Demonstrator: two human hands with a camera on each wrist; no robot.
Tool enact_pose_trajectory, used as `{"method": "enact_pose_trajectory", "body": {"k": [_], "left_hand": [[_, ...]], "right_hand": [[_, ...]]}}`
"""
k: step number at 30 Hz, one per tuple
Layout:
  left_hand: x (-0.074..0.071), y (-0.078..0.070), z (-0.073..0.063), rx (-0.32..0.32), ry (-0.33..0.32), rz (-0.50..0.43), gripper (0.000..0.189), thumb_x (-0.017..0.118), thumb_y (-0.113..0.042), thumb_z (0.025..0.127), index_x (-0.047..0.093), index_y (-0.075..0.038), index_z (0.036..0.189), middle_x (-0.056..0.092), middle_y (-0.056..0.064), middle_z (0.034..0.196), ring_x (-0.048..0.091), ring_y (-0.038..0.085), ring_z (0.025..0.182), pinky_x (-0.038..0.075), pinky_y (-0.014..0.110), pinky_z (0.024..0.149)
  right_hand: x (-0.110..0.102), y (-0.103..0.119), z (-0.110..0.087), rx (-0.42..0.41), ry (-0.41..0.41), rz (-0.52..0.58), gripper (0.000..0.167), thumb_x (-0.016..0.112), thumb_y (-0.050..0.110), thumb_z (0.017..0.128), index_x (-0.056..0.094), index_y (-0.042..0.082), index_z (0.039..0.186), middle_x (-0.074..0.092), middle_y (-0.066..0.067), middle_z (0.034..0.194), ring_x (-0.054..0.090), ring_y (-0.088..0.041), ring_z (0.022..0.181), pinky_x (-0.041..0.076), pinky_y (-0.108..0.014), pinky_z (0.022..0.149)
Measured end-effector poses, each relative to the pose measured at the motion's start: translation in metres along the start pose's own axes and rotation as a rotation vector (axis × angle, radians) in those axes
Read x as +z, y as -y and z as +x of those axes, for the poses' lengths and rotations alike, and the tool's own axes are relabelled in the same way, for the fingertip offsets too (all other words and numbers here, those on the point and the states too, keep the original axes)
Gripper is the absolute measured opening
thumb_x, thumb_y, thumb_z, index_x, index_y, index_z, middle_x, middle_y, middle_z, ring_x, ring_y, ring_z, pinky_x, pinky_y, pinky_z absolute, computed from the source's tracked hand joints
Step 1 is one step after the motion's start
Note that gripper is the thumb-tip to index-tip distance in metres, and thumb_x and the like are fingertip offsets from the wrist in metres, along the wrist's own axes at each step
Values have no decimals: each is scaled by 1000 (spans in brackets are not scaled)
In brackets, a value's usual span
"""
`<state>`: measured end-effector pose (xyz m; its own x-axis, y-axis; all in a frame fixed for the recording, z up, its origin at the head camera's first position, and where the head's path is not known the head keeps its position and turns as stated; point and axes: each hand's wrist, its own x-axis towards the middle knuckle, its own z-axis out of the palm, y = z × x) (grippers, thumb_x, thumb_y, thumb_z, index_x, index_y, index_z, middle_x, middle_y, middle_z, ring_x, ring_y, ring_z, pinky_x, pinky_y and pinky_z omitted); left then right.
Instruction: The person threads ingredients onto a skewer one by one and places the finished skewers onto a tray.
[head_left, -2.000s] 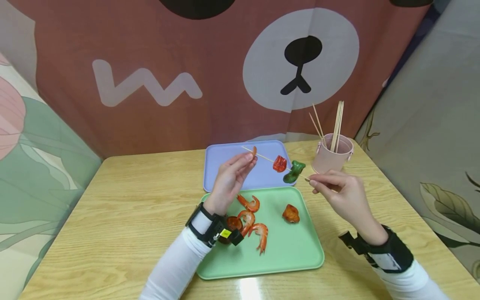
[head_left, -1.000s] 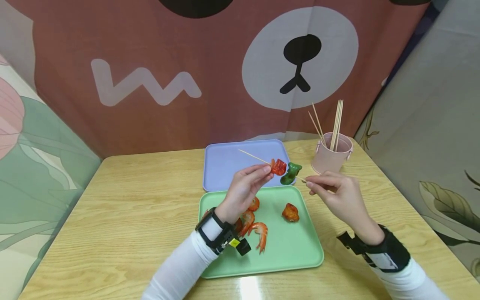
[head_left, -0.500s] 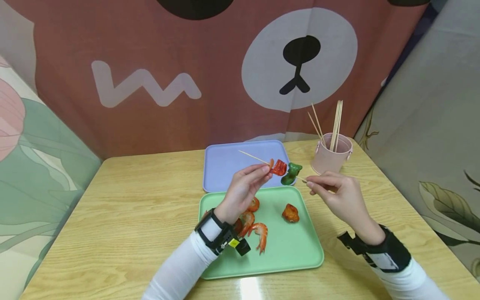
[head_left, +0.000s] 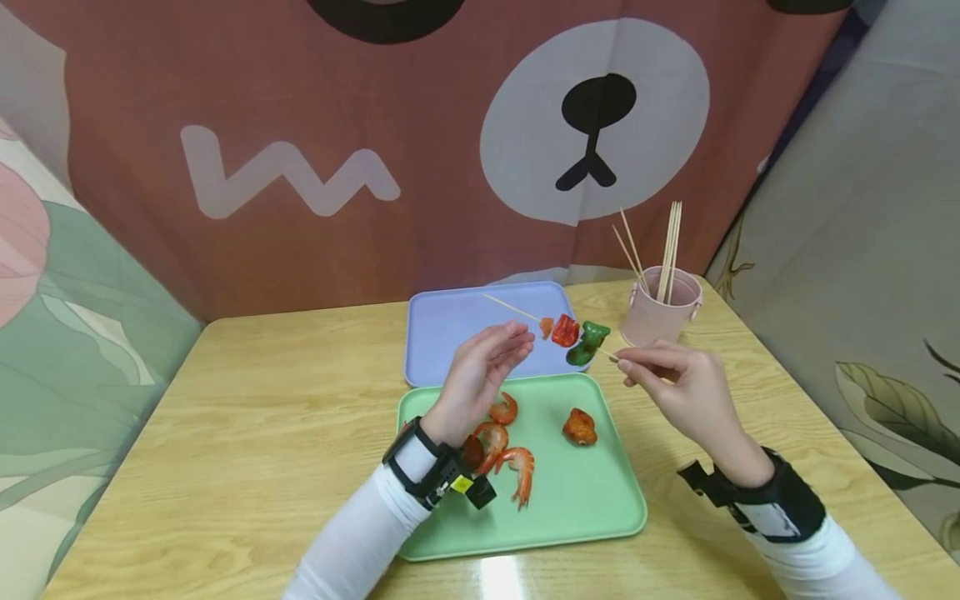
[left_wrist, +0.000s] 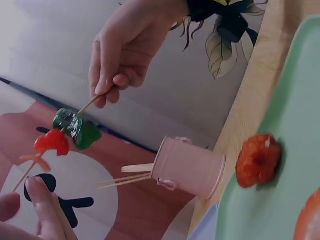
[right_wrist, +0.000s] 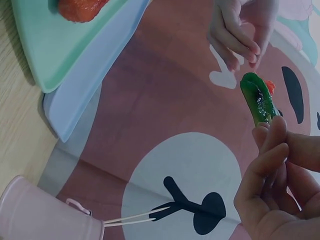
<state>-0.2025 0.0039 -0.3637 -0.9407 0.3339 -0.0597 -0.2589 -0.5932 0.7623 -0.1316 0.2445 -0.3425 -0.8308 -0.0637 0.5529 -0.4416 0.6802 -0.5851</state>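
Note:
My right hand (head_left: 684,390) pinches the blunt end of a bamboo skewer (head_left: 512,307) between thumb and fingertips, holding it slanted above the trays. Threaded along it are a green pepper piece (head_left: 588,343) nearest that hand, then a red pepper piece (head_left: 566,331), then a thin orange slice (head_left: 547,327). Beyond the slice, the bare stick runs up to the left. My left hand (head_left: 480,375) is beside the slice with fingers extended and holding nothing; the left wrist view has its thumb (left_wrist: 9,206) and fingers (left_wrist: 45,205) apart near the stick.
A green tray (head_left: 592,508) carries several shrimp (head_left: 522,475), a browned chunk of food (head_left: 580,427) and a reddish round item (head_left: 471,454) partly behind the left wrist. Behind it lies a blue tray (head_left: 442,321). A pink bucket (head_left: 656,321) of skewers stands at right.
My left hand slid the orange slice along the skewer toward the red pepper piece, then released it and drew slightly back left. The right hand stayed nearly still, gripping the skewer.

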Motion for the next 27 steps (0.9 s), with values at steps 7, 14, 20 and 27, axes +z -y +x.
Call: {"method": "enact_pose_trajectory", "body": {"k": [7,14,20,27], "left_hand": [[-2,-1,6,-125,68,493,10,60,-4,90,60,1,99,62,9,89,64,14,78,56,28,78],[22,14,12,-53,390,1437,26,77,-16,78,68,-12,102,66,6,102,59,16,94,48,24,78],[43,35,16,-32,561,1766,52,81,-15,72,63,-10,121,62,5,121,55,17,111,47,21,83],[55,53,15,-84,674,1940,64,82,-10,70,58,-14,129,58,-3,127,53,7,107,45,13,70]], "right_hand": [[-5,-9,0,24,-16,-45,11,73,0,80,75,2,91,68,-3,73,60,2,63,48,-10,54],[-11,-20,6,44,-48,-67,10,72,3,81,75,2,91,69,-8,74,60,2,61,46,-8,54],[-13,-28,9,64,-57,-77,11,72,6,82,75,1,92,69,-11,74,60,3,61,45,-8,52],[-13,-38,10,94,-67,-96,12,72,8,83,75,1,92,70,-12,74,60,4,60,43,-10,48]]}}
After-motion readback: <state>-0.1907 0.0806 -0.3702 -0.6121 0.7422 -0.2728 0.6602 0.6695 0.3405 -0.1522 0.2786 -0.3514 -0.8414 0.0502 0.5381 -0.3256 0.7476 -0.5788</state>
